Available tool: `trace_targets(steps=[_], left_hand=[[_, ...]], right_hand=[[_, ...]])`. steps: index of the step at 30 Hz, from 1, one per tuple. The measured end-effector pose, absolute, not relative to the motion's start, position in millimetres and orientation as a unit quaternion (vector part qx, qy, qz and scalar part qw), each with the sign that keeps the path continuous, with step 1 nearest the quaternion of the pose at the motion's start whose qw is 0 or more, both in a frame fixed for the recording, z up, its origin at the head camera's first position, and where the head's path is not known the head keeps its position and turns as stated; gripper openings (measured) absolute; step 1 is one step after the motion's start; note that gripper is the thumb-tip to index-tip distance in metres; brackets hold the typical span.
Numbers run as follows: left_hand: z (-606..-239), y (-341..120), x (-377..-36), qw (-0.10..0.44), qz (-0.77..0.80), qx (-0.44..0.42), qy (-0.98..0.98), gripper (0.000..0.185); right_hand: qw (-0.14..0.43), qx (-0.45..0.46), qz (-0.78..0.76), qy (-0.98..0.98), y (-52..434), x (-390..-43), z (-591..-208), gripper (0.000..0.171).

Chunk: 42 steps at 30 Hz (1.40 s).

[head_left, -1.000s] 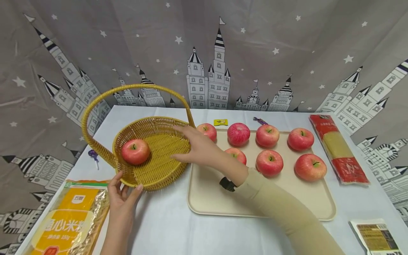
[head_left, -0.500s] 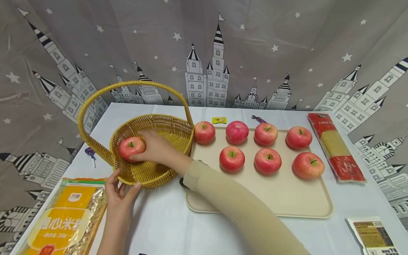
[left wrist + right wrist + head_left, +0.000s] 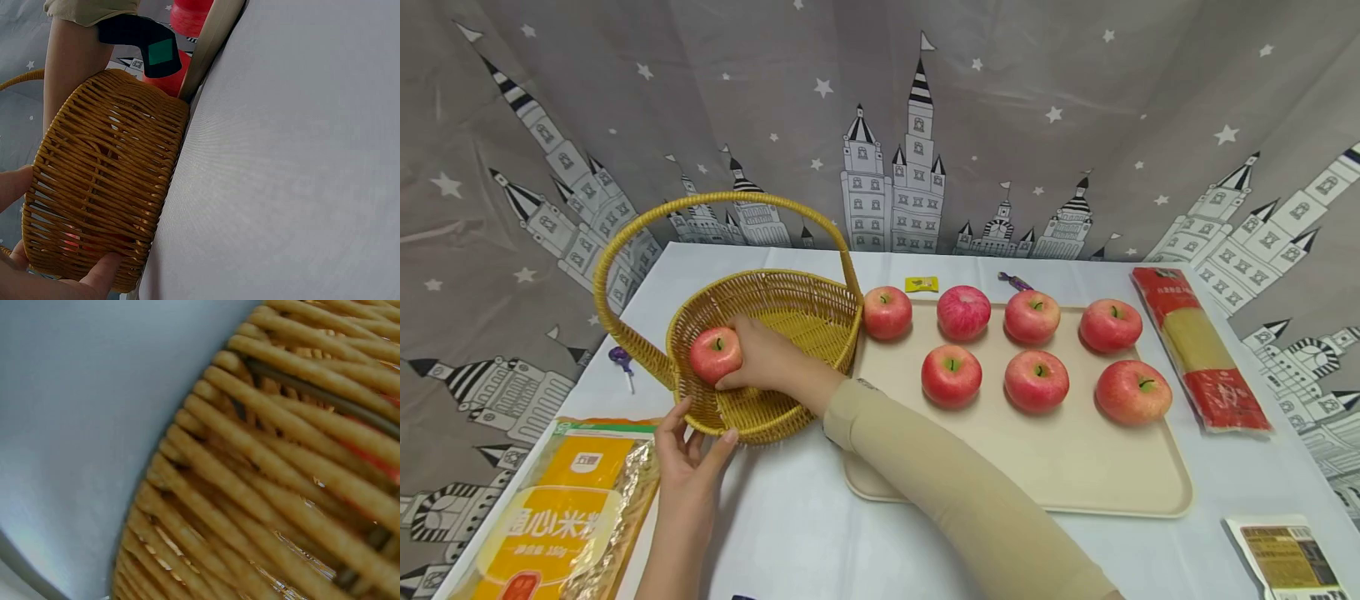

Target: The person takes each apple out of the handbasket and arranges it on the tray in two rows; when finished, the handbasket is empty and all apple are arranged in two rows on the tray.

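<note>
Centre left of the head view: the right hand (image 3: 765,357) reaches over the rim into the wicker basket (image 3: 805,312), fingers curled around a red apple (image 3: 716,353) that lies at the basket's left inner wall. The left hand (image 3: 691,457) pinches the basket's near rim from outside, thumb and fingers on the weave. The tall hooped handle arches over the basket. Just right of the basket lies a beige tray (image 3: 1075,467) bearing seven apples: four in the far row, three in the near row. A yellow noodle packet (image 3: 553,517) occupies the lower left; a red pasta packet (image 3: 1198,346) the right edge; a dark-labelled packet (image 3: 1285,557) the lower right corner. Two small wrapped sweets lie behind the tray, and a purple one lies left of the basket. A white tablecloth (image 3: 790,533) covers the table; a grey castle-print curtain (image 3: 1000,100) hangs behind.
</note>
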<state>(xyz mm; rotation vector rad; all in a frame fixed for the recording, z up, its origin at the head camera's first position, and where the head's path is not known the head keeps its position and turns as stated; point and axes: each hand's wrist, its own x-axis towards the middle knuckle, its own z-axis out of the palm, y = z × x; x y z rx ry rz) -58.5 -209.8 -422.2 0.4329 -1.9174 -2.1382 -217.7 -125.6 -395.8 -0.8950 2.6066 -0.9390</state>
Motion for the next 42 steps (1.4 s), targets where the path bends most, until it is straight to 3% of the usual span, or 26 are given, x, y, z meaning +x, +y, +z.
trace_targets(steps=[5, 12, 18, 24, 32, 42], left_hand=[[-422, -212, -57, 0.127, -0.736, 0.146, -0.649, 0.071], [-423, -211, -57, 0.128, -0.740, 0.137, -0.646, 0.072], [-423, -211, -57, 0.123, -0.734, 0.148, -0.651, 0.073], [-422, -212, -57, 0.118, -0.735, 0.148, -0.651, 0.073], [-419, -214, -58, 0.108, -0.732, 0.154, -0.655, 0.074], [-418, -213, -56, 0.103, -0.727, 0.147, -0.663, 0.074]], right_hand=[[0.101, -0.312, -0.316, 0.890, -128, -216, -395, 0.079], [0.037, -0.351, -0.327, 0.877, -109, -209, -381, 0.081], [0.042, -0.347, -0.411, 0.842, -52, -197, -347, 0.079], [0.067, -0.311, -0.399, 0.860, 20, -189, -325, 0.077], [0.064, -0.285, -0.342, 0.893, 78, -185, -344, 0.083], [0.116, -0.293, -0.277, 0.908, 73, -188, -382, 0.073]])
